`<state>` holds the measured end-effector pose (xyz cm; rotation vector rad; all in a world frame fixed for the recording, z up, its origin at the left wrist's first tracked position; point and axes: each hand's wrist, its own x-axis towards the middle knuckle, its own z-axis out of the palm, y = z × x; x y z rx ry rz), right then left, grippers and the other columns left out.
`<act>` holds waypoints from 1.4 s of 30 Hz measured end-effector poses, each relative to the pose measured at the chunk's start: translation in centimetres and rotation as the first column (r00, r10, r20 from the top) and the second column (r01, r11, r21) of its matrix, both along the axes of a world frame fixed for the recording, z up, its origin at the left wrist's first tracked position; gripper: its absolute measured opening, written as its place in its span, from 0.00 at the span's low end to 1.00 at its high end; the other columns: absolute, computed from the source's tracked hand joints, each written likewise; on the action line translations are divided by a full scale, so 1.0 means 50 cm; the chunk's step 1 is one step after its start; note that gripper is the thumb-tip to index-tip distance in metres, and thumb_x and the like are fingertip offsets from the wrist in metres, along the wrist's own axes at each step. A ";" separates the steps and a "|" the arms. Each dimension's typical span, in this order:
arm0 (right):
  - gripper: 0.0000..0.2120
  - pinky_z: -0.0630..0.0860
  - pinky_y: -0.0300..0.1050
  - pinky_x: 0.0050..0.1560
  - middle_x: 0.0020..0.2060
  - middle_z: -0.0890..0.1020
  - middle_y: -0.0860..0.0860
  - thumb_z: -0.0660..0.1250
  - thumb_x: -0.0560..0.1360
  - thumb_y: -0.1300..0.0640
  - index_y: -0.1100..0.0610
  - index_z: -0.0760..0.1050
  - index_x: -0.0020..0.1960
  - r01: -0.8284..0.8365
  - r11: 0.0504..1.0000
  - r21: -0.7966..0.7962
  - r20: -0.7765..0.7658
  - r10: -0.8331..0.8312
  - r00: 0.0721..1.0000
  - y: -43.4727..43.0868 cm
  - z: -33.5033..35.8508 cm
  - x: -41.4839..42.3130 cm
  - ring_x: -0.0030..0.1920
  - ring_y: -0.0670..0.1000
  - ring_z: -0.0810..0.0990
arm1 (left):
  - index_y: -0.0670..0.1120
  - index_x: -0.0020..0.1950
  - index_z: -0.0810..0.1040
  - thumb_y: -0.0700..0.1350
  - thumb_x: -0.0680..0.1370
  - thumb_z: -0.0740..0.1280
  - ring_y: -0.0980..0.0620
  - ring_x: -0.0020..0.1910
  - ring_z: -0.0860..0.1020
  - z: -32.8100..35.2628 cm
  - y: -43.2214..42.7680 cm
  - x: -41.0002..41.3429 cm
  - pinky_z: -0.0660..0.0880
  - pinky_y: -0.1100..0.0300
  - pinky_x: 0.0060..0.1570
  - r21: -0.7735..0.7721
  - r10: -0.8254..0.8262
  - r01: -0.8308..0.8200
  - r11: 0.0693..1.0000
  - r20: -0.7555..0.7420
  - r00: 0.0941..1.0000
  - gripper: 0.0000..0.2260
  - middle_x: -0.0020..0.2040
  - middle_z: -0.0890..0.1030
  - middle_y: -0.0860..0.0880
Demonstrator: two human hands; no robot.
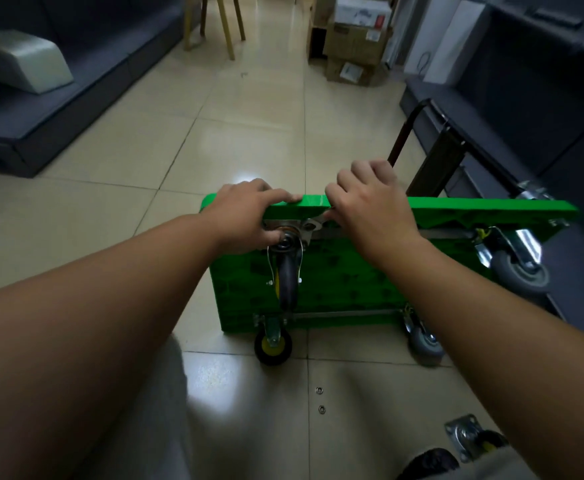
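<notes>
- Bare forearms fill the lower frame and reach forward to a green cart (346,282), which stands tipped on its long edge on the floor (249,116) with its underside towards the camera.
- Its deck is flat, rectangular, matte green plastic with a moulded pattern, and thin steel bars cross it.
- One upper caster (287,268) has a dark, narrow wheel in a shiny steel fork, hung from a steel plate just under the top edge.
- At the lower edge, a black wheel with a yellow hub (272,344) touches the floor, and grey rubber wheels (424,344) sit to the right.
- Left hand (245,216): its fingers lie over the top edge of the cart and its thumb comes down beside the caster plate, so the edge is gripped between them.
- Right hand (370,206): its knuckles are bent and its fingers curled over the same edge, just beside the left. Its thumb side rests by the plate, and whether it pinches anything there cannot be told.
- A dark tubular handle (432,157) juts out behind the deck.
- A loose caster (467,439) with a square steel plate lies on the floor at lower right, and two small metal rings (319,390) lie on the glossy beige tiles.
- A dark sofa (76,81) stands at left, with cardboard boxes (356,39) farther off.
</notes>
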<state>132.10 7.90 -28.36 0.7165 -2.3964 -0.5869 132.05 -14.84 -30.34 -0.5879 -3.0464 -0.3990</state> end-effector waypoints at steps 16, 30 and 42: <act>0.14 0.78 0.64 0.56 0.35 0.81 0.42 0.73 0.68 0.35 0.45 0.79 0.41 0.454 -0.186 -0.871 0.449 0.070 0.891 -0.015 -0.116 0.144 0.41 0.50 0.80 | 0.65 0.80 0.59 0.62 0.77 0.69 0.46 0.76 0.62 0.009 -0.046 0.043 0.60 0.52 0.72 -0.061 -0.053 0.053 0.997 0.001 0.999 0.34 0.79 0.64 0.47; 0.09 0.70 0.30 0.34 0.38 0.80 0.49 0.75 0.75 0.50 0.55 0.80 0.45 0.454 -0.372 -0.810 0.427 0.156 0.890 -0.098 -0.240 0.089 0.33 0.40 0.74 | 0.62 0.75 0.71 0.61 0.74 0.65 0.44 0.58 0.74 -0.050 -0.049 0.003 0.67 0.50 0.56 0.012 -0.086 0.092 0.996 -0.244 0.966 0.29 0.63 0.77 0.47; 0.07 0.76 0.44 0.43 0.40 0.80 0.52 0.73 0.76 0.51 0.52 0.79 0.44 0.393 -0.517 -0.761 0.390 0.120 0.913 -0.100 -0.315 0.083 0.40 0.50 0.76 | 0.63 0.75 0.71 0.57 0.75 0.70 0.45 0.58 0.74 -0.063 -0.046 -0.012 0.65 0.51 0.55 0.041 -0.064 0.079 0.996 -0.281 0.958 0.27 0.62 0.77 0.50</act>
